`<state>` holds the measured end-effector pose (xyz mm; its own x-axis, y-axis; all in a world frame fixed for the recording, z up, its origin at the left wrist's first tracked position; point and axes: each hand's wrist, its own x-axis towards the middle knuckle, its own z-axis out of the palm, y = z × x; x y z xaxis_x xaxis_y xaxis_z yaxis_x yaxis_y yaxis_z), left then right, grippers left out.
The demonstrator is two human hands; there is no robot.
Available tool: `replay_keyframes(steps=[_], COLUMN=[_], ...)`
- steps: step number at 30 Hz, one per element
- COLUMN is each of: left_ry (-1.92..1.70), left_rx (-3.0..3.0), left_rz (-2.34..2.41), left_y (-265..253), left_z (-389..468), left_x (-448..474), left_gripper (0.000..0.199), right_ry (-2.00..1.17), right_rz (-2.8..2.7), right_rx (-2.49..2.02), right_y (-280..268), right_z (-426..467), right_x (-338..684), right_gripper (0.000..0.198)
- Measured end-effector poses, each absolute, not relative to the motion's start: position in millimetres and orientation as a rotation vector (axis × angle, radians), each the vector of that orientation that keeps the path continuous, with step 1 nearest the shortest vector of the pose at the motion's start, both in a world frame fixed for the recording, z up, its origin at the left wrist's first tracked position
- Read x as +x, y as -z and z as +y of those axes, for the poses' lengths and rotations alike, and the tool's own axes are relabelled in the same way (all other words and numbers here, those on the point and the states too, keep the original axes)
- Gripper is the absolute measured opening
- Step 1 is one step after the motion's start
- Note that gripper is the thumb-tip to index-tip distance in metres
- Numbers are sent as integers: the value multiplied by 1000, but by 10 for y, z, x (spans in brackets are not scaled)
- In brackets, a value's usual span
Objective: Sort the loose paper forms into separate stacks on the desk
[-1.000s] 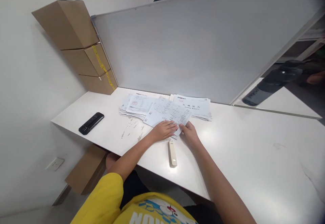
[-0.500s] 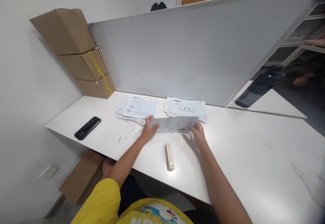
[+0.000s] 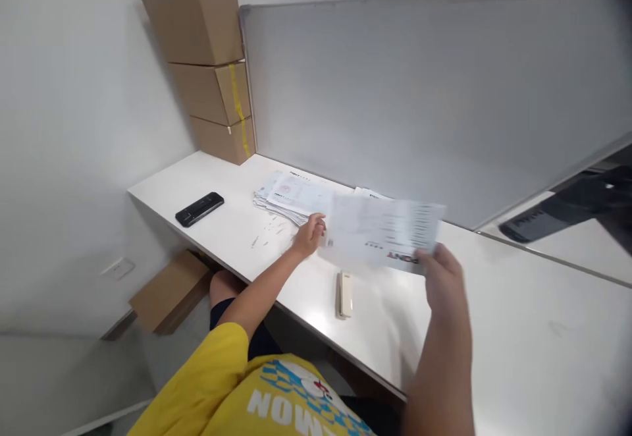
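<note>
Printed sheets (image 3: 380, 228) with a PONY logo are held up over the table, blurred by motion. My right hand (image 3: 442, 274) pinches their lower right corner. At the left edge, my left hand (image 3: 311, 233) has its fingers curled closed against the paper. Below the sheets lies a cream stapler (image 3: 344, 296), touched by neither hand. Behind my left hand is a loose pile of printed papers (image 3: 299, 192). Another paper stack (image 3: 370, 193) is mostly hidden behind the raised sheets.
A black phone (image 3: 200, 209) lies on the white table (image 3: 237, 186) at the left. Stacked cardboard boxes (image 3: 212, 80) stand in the back corner beside a white partition (image 3: 395, 93). A dark bottle (image 3: 533, 223) is at the right, and another box (image 3: 170, 291) sits below the table.
My right hand has moved right and nearer, turning the sheets so that their printed face shows broadly. The left hand remains by their left edge. The camera view has shifted.
</note>
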<state>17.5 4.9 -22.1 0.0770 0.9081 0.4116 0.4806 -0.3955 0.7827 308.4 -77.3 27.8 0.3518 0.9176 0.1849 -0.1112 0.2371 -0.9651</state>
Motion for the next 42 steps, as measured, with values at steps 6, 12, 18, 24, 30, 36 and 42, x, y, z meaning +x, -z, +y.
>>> replay_keyframes(steps=[6,12,18,24,30,36,42], left_ry=[-1254,-1082,-897,-824,-797,-779,-847], left_rx=[1982,2317,2432,2458,2478,2475,2464], left_rz=[1152,776,786,836,838,855,772], left_y=[-58,-191,-111,-52,-26,-16,37], left_z=[-192,-335,-267,-226,-216,-173,-442], left_x=[184,357,424,407,421,390,520], left_gripper=[74,77,79,75,73,71,57], right_ry=[-1229,-1345,-1371,-1364,-1362,-1296,-1210], right_rz=[-981,-780,-838,-910,-787,-718,-719], right_rx=[-1474,-1790,-1883,-1865,-1765,-1773,-1789], right_y=[-557,-178,-60,-162,-64,17,-87], right_z=[-2239,-2799,-2949,-2924,-2911,-2918,-2828], right_x=[3014,2887,3139,3218,3305,3421,3348], right_gripper=[22,22,22,20,27,27,23])
